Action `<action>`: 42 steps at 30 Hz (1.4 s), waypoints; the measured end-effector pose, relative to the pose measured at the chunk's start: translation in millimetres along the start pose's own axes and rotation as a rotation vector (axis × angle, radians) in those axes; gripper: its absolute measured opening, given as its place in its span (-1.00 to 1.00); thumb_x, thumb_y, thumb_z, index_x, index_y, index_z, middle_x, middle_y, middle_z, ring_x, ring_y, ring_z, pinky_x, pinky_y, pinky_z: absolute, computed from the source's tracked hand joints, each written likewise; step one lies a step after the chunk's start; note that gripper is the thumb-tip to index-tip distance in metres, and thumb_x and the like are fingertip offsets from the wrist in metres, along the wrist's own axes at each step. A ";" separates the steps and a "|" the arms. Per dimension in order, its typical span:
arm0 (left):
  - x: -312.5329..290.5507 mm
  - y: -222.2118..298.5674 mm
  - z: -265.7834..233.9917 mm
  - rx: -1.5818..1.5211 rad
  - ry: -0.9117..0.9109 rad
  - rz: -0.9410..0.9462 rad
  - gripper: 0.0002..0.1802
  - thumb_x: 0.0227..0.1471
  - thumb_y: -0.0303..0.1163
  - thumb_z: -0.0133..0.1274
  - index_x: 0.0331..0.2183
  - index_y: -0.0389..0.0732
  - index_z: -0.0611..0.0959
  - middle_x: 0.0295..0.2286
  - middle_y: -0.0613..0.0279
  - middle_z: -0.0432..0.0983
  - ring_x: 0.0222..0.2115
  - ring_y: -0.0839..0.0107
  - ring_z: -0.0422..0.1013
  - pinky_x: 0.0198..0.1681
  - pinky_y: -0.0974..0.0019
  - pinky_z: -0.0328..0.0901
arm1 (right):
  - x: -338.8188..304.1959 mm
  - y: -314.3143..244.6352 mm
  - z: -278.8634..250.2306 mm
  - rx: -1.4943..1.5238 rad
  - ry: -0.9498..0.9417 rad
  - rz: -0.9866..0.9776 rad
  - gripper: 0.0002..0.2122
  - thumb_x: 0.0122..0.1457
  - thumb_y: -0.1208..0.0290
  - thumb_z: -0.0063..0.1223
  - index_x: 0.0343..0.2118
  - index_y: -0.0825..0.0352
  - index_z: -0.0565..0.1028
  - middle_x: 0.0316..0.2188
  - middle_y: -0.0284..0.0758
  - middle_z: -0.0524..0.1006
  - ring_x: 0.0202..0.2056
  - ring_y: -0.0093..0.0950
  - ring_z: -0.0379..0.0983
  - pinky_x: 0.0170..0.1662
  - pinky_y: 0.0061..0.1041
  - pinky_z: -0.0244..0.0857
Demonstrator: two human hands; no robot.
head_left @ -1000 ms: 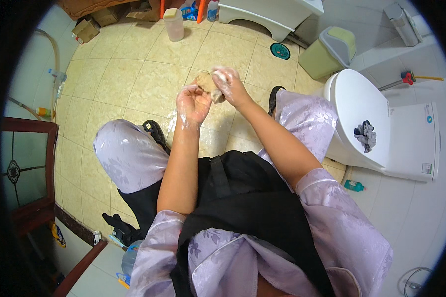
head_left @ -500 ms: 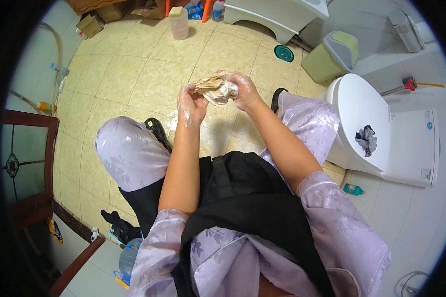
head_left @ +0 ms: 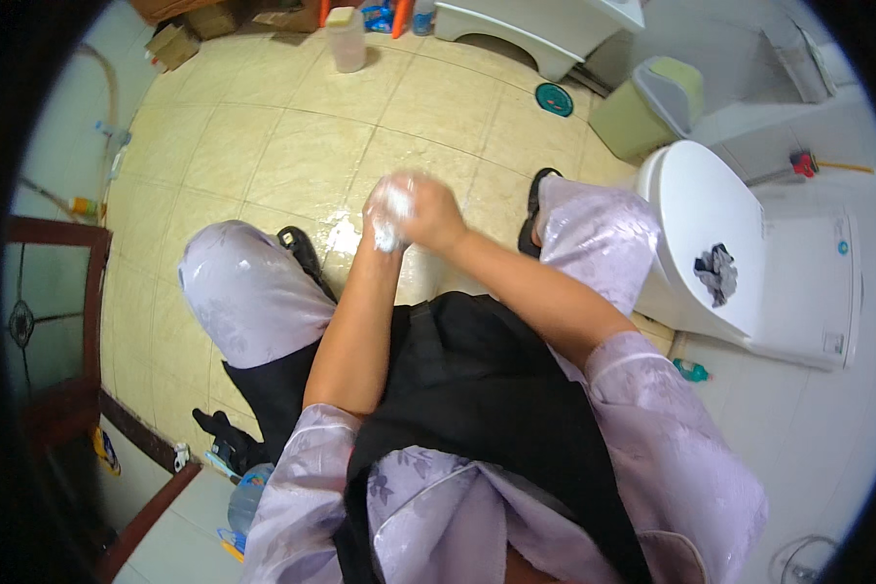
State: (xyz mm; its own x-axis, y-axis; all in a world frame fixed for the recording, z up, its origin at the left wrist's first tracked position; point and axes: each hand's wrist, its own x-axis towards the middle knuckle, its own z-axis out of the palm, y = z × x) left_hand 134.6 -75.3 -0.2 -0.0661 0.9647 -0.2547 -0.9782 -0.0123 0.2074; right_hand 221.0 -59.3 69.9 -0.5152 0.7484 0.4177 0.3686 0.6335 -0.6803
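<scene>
My left hand [head_left: 373, 216] and my right hand [head_left: 432, 212] are pressed together above the tiled floor, between my knees. White lather [head_left: 395, 201] covers the fingers and runs down by the left wrist. Both hands are closed round a soapy beige cloth, which is now almost wholly hidden between them. Motion blurs the fingers, most of all on the right. A small crumpled grey and black cloth [head_left: 718, 273] lies apart on the closed toilet lid to my right.
The white toilet [head_left: 681, 209] stands close on my right, with a green bin [head_left: 642, 115] behind it. Ahead are a lidded plastic jug [head_left: 346, 44] and a round green floor piece [head_left: 554, 98]. Wet patches shine on the tiles [head_left: 292, 161]. A large bottle [head_left: 248, 501] stands at lower left.
My hands have come together from holding the beige cloth stretched between them. The right hand has moved left and slightly down, over the left one, and the cloth is bunched out of sight.
</scene>
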 end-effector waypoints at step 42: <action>4.8 40.1 46.5 0.171 0.093 -0.124 -0.65 -0.25 -0.55 -0.15 -0.27 -0.35 0.40 -0.37 0.00 0.39 -0.32 0.16 0.38 -0.30 0.11 0.32 | 30.6 62.0 -37.3 0.625 -0.274 0.517 -0.80 -0.08 0.49 -0.02 -0.33 0.36 0.44 -0.41 -0.39 0.47 -0.38 -0.53 0.37 -0.23 -0.51 0.23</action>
State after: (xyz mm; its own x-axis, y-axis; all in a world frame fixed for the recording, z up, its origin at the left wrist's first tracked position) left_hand 104.2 -58.9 50.8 0.0274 0.9277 -0.3722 -0.9330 0.1574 0.3237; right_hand 256.9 10.3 62.9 -0.5986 0.7884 -0.1419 0.1557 -0.0593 -0.9860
